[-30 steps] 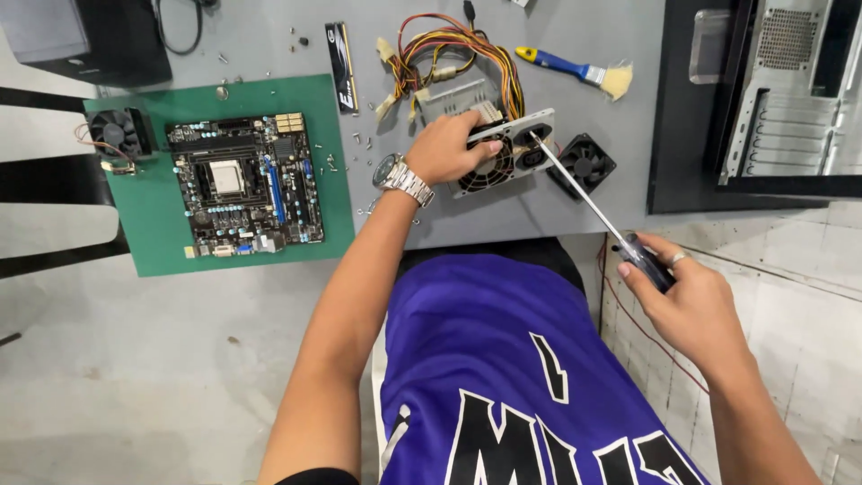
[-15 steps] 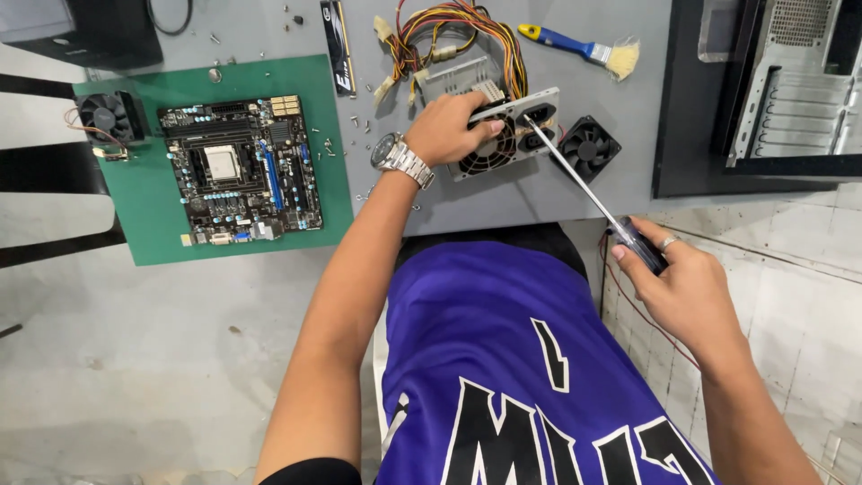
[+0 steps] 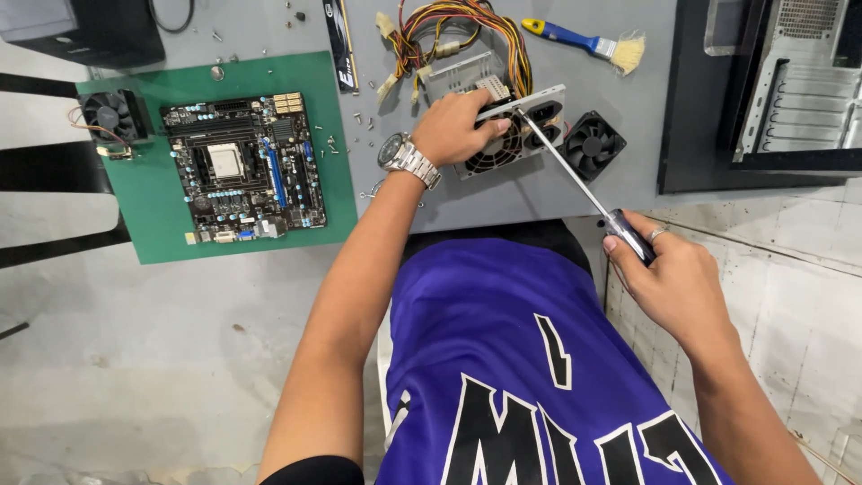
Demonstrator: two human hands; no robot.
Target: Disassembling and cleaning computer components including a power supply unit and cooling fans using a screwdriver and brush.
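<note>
My left hand [image 3: 456, 128], with a metal watch on the wrist, grips a grey power supply unit [image 3: 503, 121] that lies on the grey table. Its fan grille faces me and a bundle of coloured cables [image 3: 458, 27] runs from its far side. My right hand [image 3: 669, 278] holds the dark handle of a long screwdriver [image 3: 575, 175]. The screwdriver's tip rests on the upper edge of the power supply, just right of my left fingers.
A black motherboard [image 3: 242, 166] lies on a green mat [image 3: 162, 216] at the left, a small cooler fan [image 3: 109, 117] beside it. A loose black fan [image 3: 593, 144], a blue-handled brush [image 3: 584, 40], a memory stick [image 3: 339, 45], scattered screws and an open black computer case [image 3: 772, 90] surround the work.
The view has shifted slightly. My right hand has drawn a little nearer to me and the screwdriver tip has settled on the power supply's upper edge. My left hand keeps its grip.
</note>
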